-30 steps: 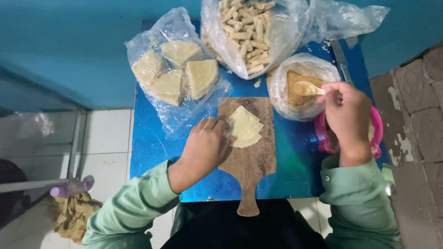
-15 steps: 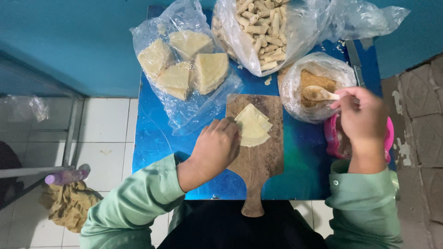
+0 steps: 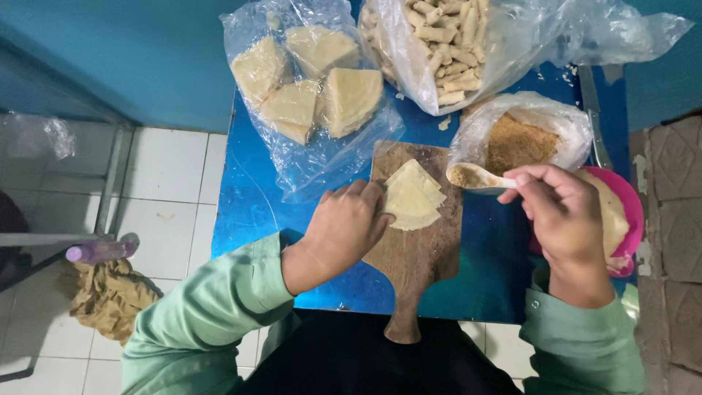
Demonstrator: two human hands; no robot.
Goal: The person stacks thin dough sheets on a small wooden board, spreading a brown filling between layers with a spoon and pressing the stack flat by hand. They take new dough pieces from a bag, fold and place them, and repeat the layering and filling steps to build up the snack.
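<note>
We see our left hand (image 3: 349, 228) and right hand (image 3: 561, 212) both bare, with no rings, watch or gloves on them. Our arms wear long, loose sleeves of pale mint-green cloth, softly creased, each ending in a plain cuff at the wrist; the right cuff, at the lower right of the frame, carries a small button. Between the sleeves, at the bottom centre, our lap is covered in dark, nearly black fabric.

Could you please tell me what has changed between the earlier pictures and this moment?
The right hand has lifted the spoon, now loaded with brown filling, out of the bag of filling toward the wrapper. The left hand stays on the wrapper's edge; the board has not moved.
</note>
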